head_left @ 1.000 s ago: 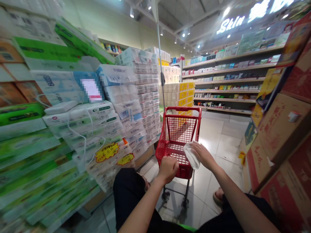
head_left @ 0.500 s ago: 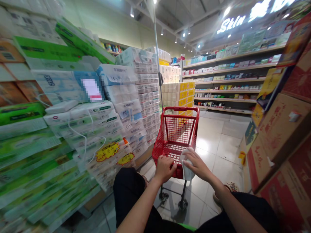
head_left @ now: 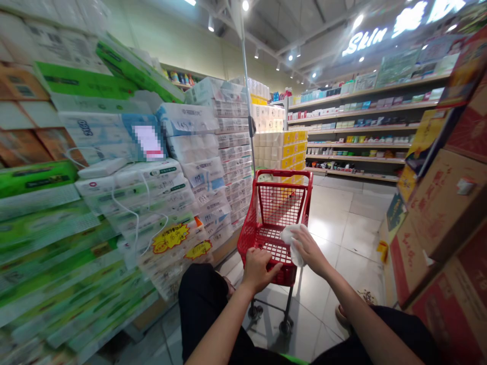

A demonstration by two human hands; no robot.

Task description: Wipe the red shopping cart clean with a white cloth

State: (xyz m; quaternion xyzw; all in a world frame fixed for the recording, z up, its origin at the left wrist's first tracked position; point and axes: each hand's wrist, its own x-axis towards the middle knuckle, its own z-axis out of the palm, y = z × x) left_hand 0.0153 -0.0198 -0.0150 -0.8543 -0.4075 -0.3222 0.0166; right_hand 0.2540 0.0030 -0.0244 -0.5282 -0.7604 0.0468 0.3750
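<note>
A red shopping cart [head_left: 283, 218] stands in front of my knees, its mesh basket tipped into view. My left hand [head_left: 259, 269] has its fingers curled over the near left rim of the basket, with the thumb pointing right. In my right hand [head_left: 310, 251] is a crumpled white cloth [head_left: 296, 238], which may be tissue. The fingers press it against the cart's near right rim. That part of the rim is hidden behind the cloth and hand. A thin metal pole [head_left: 246, 76] rises at the cart's left side.
Stacked tissue packs [head_left: 198, 167] line the left, with a white cable [head_left: 137, 223] hanging over them. Cardboard cartons [head_left: 443, 203] are piled close on the right. Shelves of small products [head_left: 353, 121] stand at the back, beyond the tiled floor [head_left: 335, 218].
My right hand has moved up along the cart's right rim with the white cloth, which is now more bunched. My left hand stays on the rim, having shifted slightly.
</note>
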